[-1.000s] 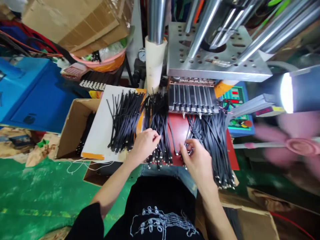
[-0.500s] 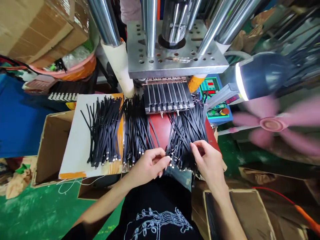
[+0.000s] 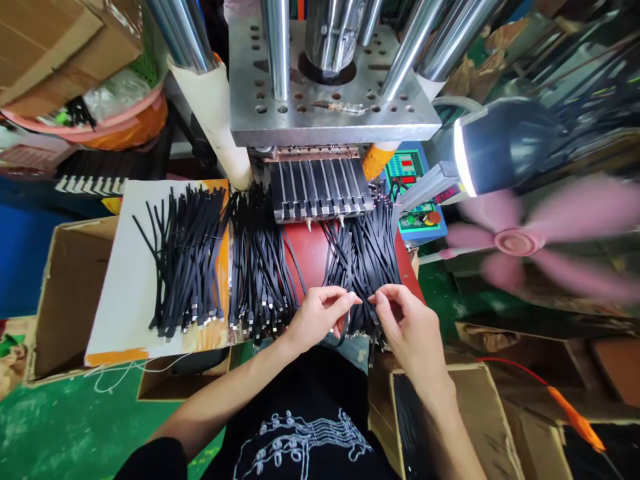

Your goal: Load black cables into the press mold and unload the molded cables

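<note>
Both hands are over the near end of the right heap of black cables (image 3: 377,250). My left hand (image 3: 325,313) is closed in a pinch, with a dark cable partly showing beneath its fingers. Just to its right, my right hand (image 3: 407,323) has thumb and forefinger pressed together; what lies between them is too small to make out. A second heap of cables (image 3: 263,267) lies left of the red surface (image 3: 310,250), and a third (image 3: 187,260) rests on a white board (image 3: 117,267). Beyond the red surface stands a black ribbed mould (image 3: 323,190).
A steel press plate (image 3: 330,127) hangs above the mould. To the right are a control box (image 3: 415,223), a lamp (image 3: 505,147) and a spinning pink fan (image 3: 517,241). Open cardboard boxes stand at the left (image 3: 75,293) and lower right (image 3: 480,413).
My left hand has moved right relative to the cables, close to my right hand. The camera view has shifted, so the surroundings sit further left.
</note>
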### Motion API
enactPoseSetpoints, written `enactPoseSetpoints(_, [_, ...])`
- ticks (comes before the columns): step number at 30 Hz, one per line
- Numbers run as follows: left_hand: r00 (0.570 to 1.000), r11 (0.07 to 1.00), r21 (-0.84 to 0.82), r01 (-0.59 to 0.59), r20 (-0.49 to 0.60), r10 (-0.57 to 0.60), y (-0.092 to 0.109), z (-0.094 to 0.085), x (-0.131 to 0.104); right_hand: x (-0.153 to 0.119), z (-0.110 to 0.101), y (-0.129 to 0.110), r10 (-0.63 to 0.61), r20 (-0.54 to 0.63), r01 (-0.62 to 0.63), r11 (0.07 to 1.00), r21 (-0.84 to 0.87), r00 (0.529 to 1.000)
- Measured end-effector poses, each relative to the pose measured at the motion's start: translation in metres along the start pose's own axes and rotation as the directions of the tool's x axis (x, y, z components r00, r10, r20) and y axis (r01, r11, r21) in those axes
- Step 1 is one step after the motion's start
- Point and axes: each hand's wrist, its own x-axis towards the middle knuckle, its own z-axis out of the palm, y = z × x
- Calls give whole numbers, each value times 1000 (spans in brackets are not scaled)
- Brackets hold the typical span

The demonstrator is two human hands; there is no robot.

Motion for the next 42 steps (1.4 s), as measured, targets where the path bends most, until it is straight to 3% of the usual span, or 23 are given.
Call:
enactPoseSetpoints(3, [999, 994, -107, -33, -44, 28, 7, 4, -6, -16, -8, -16, -6, 234, -66, 953, 295, 972])
enactPoseSetpoints(5, [999, 994, -106, -27, -34, 24, 13, 4, -18, -22, -13, -21, -60, 423, -124, 911, 394, 904])
enactPoseSetpoints(7, [1000, 999, -35, -16, -11, 15, 16, 1, -33, -20, -17, -22, -124, 582, -170, 890, 424, 804])
enactPoseSetpoints(9, [1000, 997, 77, -28, 2, 28, 15, -4, -49, -10, -14, -24, -146, 629, -221, 856, 466, 763])
enactPoseSetpoints(10, [999, 988, 146, -49, 2, 49, 13, -6, -56, -3, -9, -26, -140, 617, -257, 822, 509, 774])
enactPoseSetpoints(12, [995, 951, 294, -99, 7, 101, 8, -11, -67, 11, 7, -33, -85, 533, -317, 722, 616, 842])
enactPoseSetpoints(15, [986, 881, 456, -124, -47, 163, 10, -20, -72, 23, 34, -46, -24, 426, -318, 628, 710, 904])
enactPoseSetpoints(19, [921, 811, 544, -218, -160, 355, 40, -31, -60, 22, 49, -54, -115, 378, -198, 694, 692, 918])
enactPoseSetpoints(23, [866, 716, 579, -390, -34, 500, 73, -37, -43, 17, 46, -49, -208, 320, -64, 741, 668, 924])
enactPoseSetpoints(26, [861, 712, 562, -420, -1, 508, 85, -37, -37, 13, 47, -44, -210, 261, -17, 749, 662, 942])
enactPoseSetpoints(30, [889, 788, 492, -371, -58, 455, 86, -39, -37, 8, 51, -36, -190, 198, 20, 769, 639, 961])
enactPoseSetpoints(35, [925, 893, 338, -295, -134, 357, 85, -47, -38, 10, 49, -32, -280, 194, 114, 795, 596, 940])
enactPoseSetpoints(42, [935, 930, 142, -338, -68, 349, 93, -53, -36, 21, 50, -42, -367, 22, 274, 731, 624, 930])
